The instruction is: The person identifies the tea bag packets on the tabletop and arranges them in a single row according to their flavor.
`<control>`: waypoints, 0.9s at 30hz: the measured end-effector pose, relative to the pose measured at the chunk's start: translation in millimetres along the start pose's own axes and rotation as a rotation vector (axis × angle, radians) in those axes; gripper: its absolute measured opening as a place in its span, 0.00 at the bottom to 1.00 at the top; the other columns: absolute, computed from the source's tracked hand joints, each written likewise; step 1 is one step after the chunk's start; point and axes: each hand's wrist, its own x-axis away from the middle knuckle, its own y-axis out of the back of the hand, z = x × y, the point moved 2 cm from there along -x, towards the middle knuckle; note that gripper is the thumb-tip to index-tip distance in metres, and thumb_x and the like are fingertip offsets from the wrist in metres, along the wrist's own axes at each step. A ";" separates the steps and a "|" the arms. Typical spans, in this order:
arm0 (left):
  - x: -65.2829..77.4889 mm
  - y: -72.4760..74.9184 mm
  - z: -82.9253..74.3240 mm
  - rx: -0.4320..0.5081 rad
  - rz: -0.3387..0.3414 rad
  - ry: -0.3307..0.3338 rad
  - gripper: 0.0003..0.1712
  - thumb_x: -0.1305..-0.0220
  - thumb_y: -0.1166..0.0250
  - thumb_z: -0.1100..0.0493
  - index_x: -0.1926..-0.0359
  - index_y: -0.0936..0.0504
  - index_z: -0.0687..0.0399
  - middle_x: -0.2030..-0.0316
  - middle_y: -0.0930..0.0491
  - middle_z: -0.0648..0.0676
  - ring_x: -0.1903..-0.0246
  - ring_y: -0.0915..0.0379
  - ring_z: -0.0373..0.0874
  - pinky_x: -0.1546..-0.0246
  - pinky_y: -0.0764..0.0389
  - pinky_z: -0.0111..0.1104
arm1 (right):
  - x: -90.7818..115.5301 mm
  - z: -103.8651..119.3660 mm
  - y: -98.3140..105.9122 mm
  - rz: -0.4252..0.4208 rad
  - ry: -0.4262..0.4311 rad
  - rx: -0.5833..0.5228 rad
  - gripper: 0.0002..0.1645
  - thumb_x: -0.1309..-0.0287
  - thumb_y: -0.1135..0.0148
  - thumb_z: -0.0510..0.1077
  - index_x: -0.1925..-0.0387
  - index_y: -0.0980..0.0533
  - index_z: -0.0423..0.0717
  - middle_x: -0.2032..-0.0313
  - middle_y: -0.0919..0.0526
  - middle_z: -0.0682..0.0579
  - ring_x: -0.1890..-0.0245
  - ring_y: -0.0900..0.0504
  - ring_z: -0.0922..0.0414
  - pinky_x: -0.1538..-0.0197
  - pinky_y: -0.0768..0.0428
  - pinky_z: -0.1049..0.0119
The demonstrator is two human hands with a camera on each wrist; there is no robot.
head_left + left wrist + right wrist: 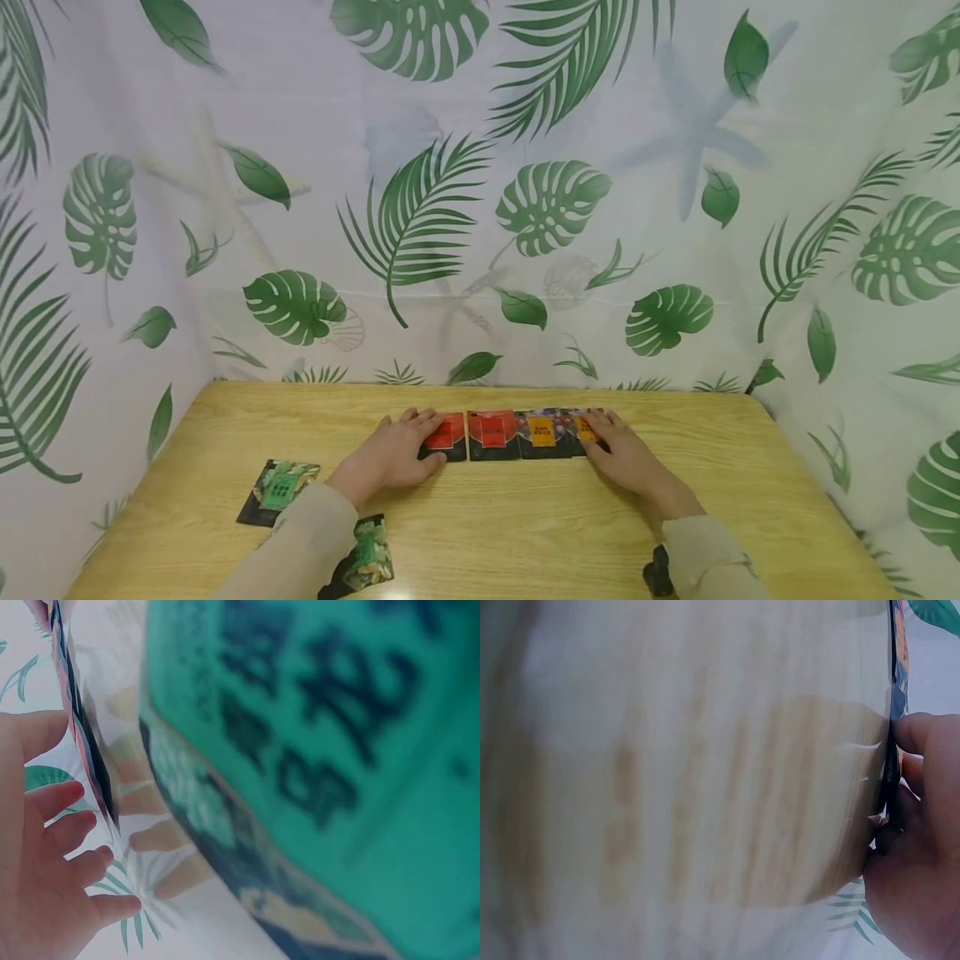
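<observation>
Four-sided flat packets lie in a row near the table's back edge. My left hand (401,450) rests on the leftmost red-and-black packet (450,433), fingers spread, thumb by its near edge. A second red-and-black packet (492,435) lies just right of it. Beside that is an orange-labelled dark packet (542,433). My right hand (626,458) touches the orange-labelled packet (587,430) at the row's right end and covers part of it. In the right wrist view, that packet (895,682) shows edge-on against the thumb and fingers.
A green-labelled packet (279,492) lies at the table's left. Another green-labelled packet (367,554) is partly hidden by my left sleeve. A small black object (658,571) shows beside the right sleeve. Leaf-printed white cloth (465,350) stands behind the wooden table (510,525).
</observation>
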 end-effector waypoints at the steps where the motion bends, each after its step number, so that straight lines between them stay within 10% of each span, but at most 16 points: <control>1: 0.8 0.6 0.9 0.001 -0.008 -0.004 0.40 0.23 0.41 0.42 0.18 0.38 0.51 0.19 0.39 0.60 0.20 0.46 0.66 0.24 0.43 0.69 | 0.1 0.1 0.3 -0.001 -0.001 0.001 0.37 0.19 0.49 0.48 0.19 0.42 0.37 0.20 0.43 0.31 0.19 0.53 0.26 0.25 0.44 0.24; 13: 19.9 1.7 16.2 -0.030 -0.035 -0.035 0.41 0.23 0.41 0.40 0.18 0.38 0.49 0.19 0.38 0.58 0.21 0.44 0.70 0.26 0.44 0.71 | 0.0 -1.5 1.1 0.009 -0.015 0.000 0.37 0.19 0.48 0.49 0.19 0.42 0.37 0.20 0.43 0.31 0.19 0.53 0.26 0.25 0.45 0.24; 27: 75.1 9.1 40.5 -0.007 -0.069 -0.042 0.38 0.24 0.40 0.41 0.21 0.33 0.52 0.21 0.35 0.61 0.22 0.43 0.71 0.29 0.45 0.76 | -0.8 -3.4 0.7 0.006 -0.010 0.007 0.37 0.19 0.49 0.50 0.19 0.42 0.37 0.20 0.44 0.31 0.20 0.52 0.26 0.25 0.43 0.24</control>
